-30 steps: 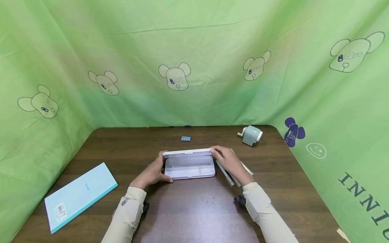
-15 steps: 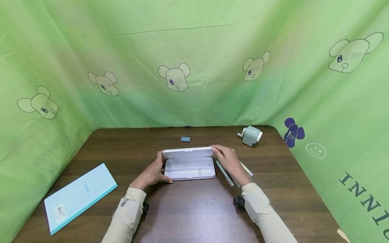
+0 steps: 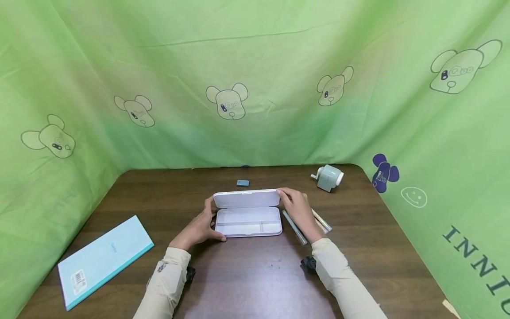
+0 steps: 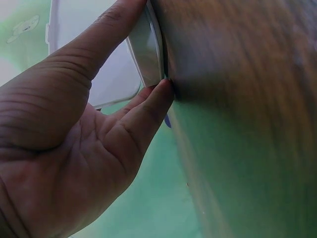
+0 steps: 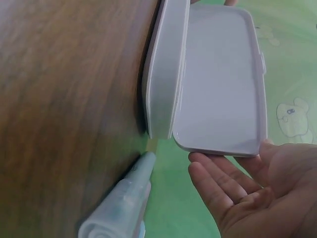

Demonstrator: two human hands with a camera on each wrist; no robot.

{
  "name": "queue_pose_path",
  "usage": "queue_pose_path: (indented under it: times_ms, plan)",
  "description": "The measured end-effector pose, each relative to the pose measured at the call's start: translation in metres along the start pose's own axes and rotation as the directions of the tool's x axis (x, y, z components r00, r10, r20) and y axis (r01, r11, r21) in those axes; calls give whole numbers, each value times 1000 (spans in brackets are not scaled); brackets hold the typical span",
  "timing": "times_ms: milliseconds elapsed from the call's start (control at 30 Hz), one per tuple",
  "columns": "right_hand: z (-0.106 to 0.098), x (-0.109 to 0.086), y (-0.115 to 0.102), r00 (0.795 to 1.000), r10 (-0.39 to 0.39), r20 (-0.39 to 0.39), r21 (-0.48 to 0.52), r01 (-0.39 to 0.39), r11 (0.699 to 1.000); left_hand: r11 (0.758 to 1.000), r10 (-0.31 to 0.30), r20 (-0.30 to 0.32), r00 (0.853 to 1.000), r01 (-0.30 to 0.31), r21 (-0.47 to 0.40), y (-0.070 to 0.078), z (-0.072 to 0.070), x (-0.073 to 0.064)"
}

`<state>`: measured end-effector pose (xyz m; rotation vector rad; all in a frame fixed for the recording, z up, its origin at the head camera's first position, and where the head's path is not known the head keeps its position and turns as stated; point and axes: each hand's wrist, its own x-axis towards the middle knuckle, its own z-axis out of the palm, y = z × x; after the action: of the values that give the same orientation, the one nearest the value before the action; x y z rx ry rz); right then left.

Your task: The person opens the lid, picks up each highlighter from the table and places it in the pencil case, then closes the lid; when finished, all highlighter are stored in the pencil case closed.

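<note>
Raised farther than it was a second ago, the lid [image 3: 247,199] now shows much more of its inner face, and the right hand [image 3: 299,210] has risen slightly with it. That hand pinches the lid's right corner, thumb on the inner side and fingers behind. Across from this pinch, the left hand [image 3: 199,227] grasps the left end of the pencil case [image 3: 235,215], its thumb at the front corner and its fingers toward the back, in the same place as before.

Between the two grips, the case sits flat on the dark wood-grain table [image 3: 255,283]. It is whitish with a faint lilac tint, smooth, long and round-cornered. A lengthwise divider sets a long rear compartment apart from a front strip, which a short crosswise wall splits into a longer left part and a small right one. Small tabs mark the middle of the lid's free edge and the case's front.

Beneath and beside the right hand lie slim pens [image 3: 295,228]. Beyond its grip stands a grey-green sharpener [image 3: 330,178] with a white crank; behind the lid, a small blue block [image 3: 243,183]. Well left of the left hand lies a pale blue notebook [image 3: 105,262].
</note>
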<state>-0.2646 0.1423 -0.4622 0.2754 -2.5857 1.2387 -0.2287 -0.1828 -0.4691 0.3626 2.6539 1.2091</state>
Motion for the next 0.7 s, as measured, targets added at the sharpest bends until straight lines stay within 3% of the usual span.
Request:
queue_pose_path:
  times_ms: [267,500,700]
  plan:
    - [-3,0,3,999,-14,34,25,13,1000,1000,3,-3,1000,-3,-11,0,0,-1]
    - [1,2,2,1000,-3,-23,10,4,1000,999,24,-8,1000,-24,-35,1,1,-1]
    - [3,3,1,999,-1,-33,18,1,1000,999,30,-18,999,-30,14,1,1,-1]
